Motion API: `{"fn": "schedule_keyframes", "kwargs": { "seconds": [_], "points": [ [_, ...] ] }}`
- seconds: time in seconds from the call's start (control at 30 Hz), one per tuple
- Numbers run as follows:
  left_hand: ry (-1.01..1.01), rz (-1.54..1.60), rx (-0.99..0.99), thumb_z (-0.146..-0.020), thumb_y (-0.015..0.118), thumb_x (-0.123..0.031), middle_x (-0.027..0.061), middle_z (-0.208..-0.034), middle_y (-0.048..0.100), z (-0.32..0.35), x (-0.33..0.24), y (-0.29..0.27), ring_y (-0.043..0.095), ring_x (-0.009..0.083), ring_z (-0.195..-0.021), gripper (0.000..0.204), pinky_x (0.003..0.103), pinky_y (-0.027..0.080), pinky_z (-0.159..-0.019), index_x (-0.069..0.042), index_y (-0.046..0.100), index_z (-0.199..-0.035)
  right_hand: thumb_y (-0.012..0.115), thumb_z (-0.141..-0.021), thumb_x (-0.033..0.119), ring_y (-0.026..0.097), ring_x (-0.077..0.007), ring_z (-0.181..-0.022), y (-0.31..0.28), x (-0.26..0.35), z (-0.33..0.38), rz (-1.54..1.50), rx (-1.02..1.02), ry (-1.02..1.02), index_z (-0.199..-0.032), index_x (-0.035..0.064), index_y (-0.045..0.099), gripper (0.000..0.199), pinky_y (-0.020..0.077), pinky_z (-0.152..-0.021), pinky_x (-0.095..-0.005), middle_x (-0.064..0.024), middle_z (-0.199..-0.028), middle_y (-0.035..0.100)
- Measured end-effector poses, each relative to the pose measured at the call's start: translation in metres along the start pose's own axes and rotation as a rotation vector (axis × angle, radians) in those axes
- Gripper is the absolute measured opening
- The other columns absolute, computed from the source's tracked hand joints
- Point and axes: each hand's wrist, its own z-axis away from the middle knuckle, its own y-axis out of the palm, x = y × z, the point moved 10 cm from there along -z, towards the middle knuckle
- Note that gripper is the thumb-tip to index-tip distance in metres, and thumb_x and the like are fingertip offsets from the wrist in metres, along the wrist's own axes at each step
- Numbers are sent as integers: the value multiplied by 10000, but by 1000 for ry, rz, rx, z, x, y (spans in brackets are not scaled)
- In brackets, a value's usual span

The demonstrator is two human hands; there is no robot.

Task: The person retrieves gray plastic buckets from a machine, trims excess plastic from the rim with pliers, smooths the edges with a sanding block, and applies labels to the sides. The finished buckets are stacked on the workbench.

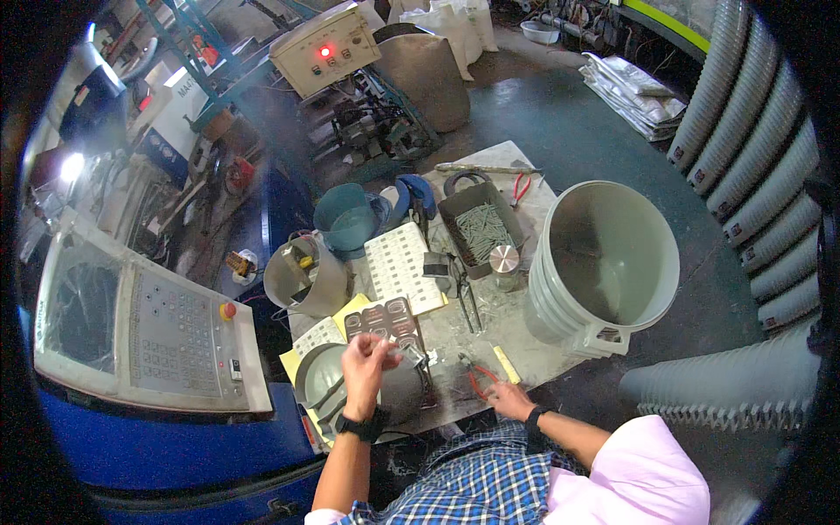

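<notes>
Left of the large bucket (542, 302), the right hand (510, 400) grasps red pliers (474, 385); a loose grip could let them knock the yellow stick (506, 365). Farther left, the left hand (369, 360) curls, its contents unclear.

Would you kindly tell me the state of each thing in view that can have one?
Left hand: raised, fingers bent, any grip unclear
Right hand: at the pliers, grip unclear
Pliers: handles spread apart
White bucket: upright, lidless
Dark tray: open, holding slim metal pieces
Jar: lid on
Control box light: lit red
Lamp: lit
White sheets: folded, stacked
</notes>
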Motion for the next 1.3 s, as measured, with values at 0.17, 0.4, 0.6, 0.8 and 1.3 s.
{"fn": "schedule_keyframes", "kwargs": {
  "seconds": [0.17,0.4,0.6,0.8,1.3],
  "points": [
    [191,2,10,-846,606,-92,126,-889,636,-89,-49,81,636,160,-719,236,254,525,-606,25,531,-1037,547,-790,163,593,-347,-904,-8,-3,18,-138,64,52,-952,35,641,227,464,-796,-427,-199,-937,627],
    [425,64,-130,-876,562,-95,97,-1039,605,-78,-66,51,595,147,-894,232,263,499,-745,24,560,-1075,519,-783,166,610,-355,-851,-19,-36,6,-186,7,98,-941,65,643,225,484,-767,-435,-190,-869,639],
    [22,-178,-65,-894,527,-106,85,-849,632,91,46,-23,585,142,-746,157,251,470,-670,25,575,-966,544,-794,144,618,-315,-904,9,-37,-17,-88,153,179,-995,60,637,237,488,-789,-399,-163,-949,650],
    [-520,-89,-334,-897,524,-77,142,-921,648,214,176,-103,646,192,-804,178,307,531,-705,50,574,-1012,578,-831,380,456,-316,-1175,1,144,-68,-389,52,-210,-1275,0,418,606,363,-982,-385,-207,-1276,460],
    [-95,-126,-640,-885,537,-153,136,-1155,549,169,204,-261,532,201,-1021,376,306,411,-892,41,476,-1202,478,-689,-29,525,-121,-1002,-14,211,-36,-463,80,-77,-1300,34,449,616,426,-855,-242,-69,-1095,587]
  ]
}}
